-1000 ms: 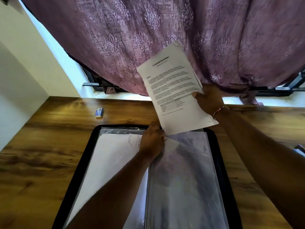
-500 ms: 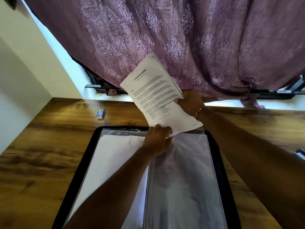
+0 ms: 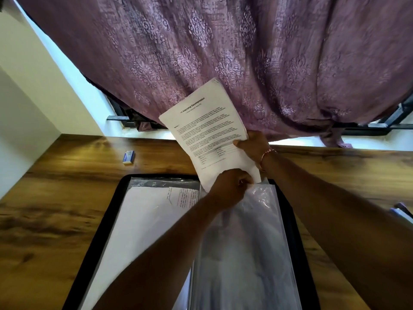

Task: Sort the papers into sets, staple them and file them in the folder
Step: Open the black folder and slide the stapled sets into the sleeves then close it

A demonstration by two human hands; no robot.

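Now, with the right hand point(image 3: 252, 146) pinching the papers point(image 3: 210, 135) just above the open folder point(image 3: 111, 220), square their bottom edge to the mouth of the sleeve point(image 3: 257, 220), which the curled fingers point(image 3: 244, 181) of the left hand point(image 3: 230, 186) appear to pinch open.

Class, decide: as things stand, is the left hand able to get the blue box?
Likely not yet: the left hand pinches the sleeve for the papers. Nothing upright blocks its way to the box.
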